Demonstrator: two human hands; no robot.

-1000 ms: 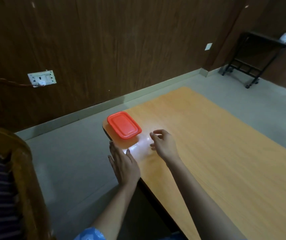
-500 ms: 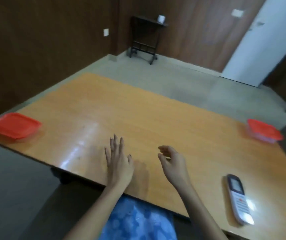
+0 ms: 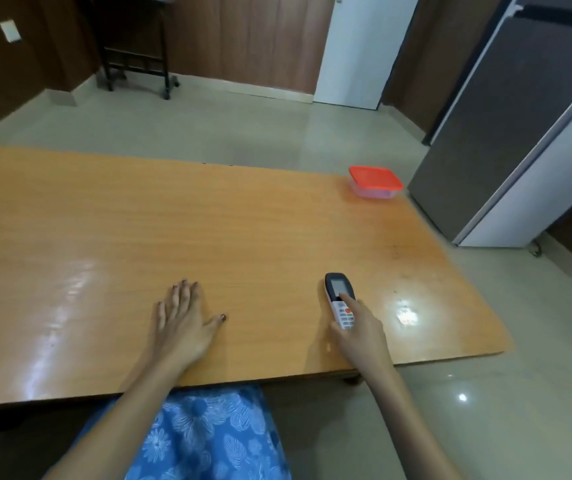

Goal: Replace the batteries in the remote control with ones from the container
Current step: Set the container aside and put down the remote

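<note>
A white remote control [image 3: 338, 295] with a dark top and a small screen lies face up near the front right of the wooden table [image 3: 243, 230]. My right hand [image 3: 360, 327] rests on its lower half, index finger stretched over the buttons, fingers curling around its sides. My left hand [image 3: 182, 323] lies flat and open on the table to the left, holding nothing. A clear container with a red lid [image 3: 375, 182] stands shut at the table's far right corner, well beyond both hands.
A grey fridge [image 3: 519, 126] stands just right of the table's far corner. A black metal stand [image 3: 135, 46] is against the back wall, next to a white door [image 3: 357, 50]. The table's front edge runs just before my lap.
The view has swung right, away from the red-lidded container at the left end. My right hand moved right onto the remote. My left hand stays flat on the table.
</note>
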